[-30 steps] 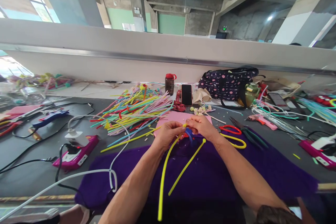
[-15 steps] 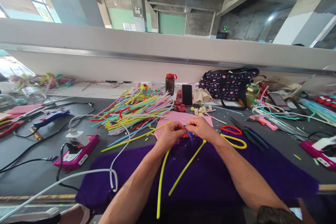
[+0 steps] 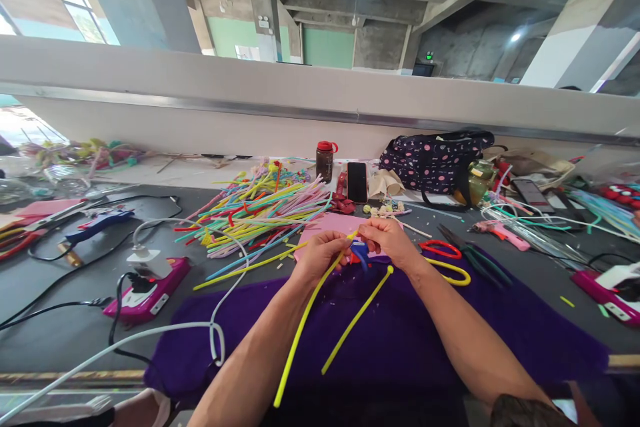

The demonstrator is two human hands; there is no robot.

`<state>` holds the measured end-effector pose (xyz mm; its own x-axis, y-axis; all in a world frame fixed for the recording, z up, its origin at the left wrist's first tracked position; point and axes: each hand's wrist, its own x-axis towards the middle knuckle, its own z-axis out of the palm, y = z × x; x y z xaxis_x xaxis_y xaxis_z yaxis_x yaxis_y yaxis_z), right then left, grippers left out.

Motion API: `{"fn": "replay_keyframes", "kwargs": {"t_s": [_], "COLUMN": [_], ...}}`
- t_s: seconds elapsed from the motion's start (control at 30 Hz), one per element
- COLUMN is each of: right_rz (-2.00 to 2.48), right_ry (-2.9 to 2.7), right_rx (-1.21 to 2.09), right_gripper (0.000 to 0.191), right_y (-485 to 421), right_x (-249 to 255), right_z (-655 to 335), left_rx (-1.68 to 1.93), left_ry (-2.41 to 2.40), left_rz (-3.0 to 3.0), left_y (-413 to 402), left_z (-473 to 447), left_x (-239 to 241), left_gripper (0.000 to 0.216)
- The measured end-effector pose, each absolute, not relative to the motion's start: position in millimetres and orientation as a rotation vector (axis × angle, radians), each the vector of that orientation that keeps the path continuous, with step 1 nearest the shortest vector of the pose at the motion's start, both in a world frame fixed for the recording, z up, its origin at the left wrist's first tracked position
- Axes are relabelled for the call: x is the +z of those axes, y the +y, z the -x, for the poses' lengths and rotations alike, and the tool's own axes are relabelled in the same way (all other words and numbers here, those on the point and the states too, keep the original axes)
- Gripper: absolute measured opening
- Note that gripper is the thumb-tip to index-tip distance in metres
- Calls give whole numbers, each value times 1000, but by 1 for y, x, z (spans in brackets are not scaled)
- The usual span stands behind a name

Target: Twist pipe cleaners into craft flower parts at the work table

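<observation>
My left hand (image 3: pixel 325 257) pinches a long yellow pipe cleaner (image 3: pixel 303 327) near its upper end, and the rest hangs down toward me. At the tip of that pipe cleaner, my right hand (image 3: pixel 388 241) has its thumb and fingers closed. Just below the fingertips is a small blue and red object (image 3: pixel 360 255), partly hidden; I cannot tell whether a hand touches it. Another yellow pipe cleaner (image 3: pixel 356 321), its top end curled into a small knob, lies on the purple cloth (image 3: pixel 400 340). A pink sheet (image 3: pixel 340 223) lies behind my hands.
A pile of coloured pipe cleaners (image 3: pixel 270 213) lies behind left. Red-handled scissors (image 3: pixel 443 249) and dark-handled cutters (image 3: pixel 483 260) rest at right. Magenta power strips (image 3: pixel 150 297) with cables flank the work area. A bottle (image 3: pixel 325 163), phone (image 3: pixel 357 182) and patterned bag (image 3: pixel 425 163) stand behind.
My hands have drawn slightly apart, showing the yellow pipe cleaner's tip and more of the blue and red object. Its lower end has swung left.
</observation>
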<state>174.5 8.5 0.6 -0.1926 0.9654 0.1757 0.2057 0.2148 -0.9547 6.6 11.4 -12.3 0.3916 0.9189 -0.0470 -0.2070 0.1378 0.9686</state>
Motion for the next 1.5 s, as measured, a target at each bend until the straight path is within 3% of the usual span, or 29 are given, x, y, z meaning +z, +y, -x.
{"fn": "replay_keyframes", "kwargs": {"t_s": [0.5,0.8,1.0,1.13,1.33,1.5], "right_rz": [968,1053,1067,978,936,929], "right_ry": [-1507,-1610,-1696,-1788,-1762,-1767], "right_rx": [1058,760,327,206,285,558], "right_gripper": [12,11,12,11,14,14], "right_y": [0,-7,-10,-12,-11,-8], "right_x": [0,7,6,2,3,7], "right_z": [-158,-159,-156,-155,-155,-158], "left_rx": [877,895,965,967,998,840], "left_ry": [723,660,680,669,635,640], "left_rz": [-1175,-1076,-1019,-938,-941,-908], "left_y": [13,11,11,12,9,8], "left_z": [-3,-5,-8,-8,-6,-4], "left_x": [-14,-13,-14,-12,-9,-7], "left_gripper": [24,22,24,22,18,18]}}
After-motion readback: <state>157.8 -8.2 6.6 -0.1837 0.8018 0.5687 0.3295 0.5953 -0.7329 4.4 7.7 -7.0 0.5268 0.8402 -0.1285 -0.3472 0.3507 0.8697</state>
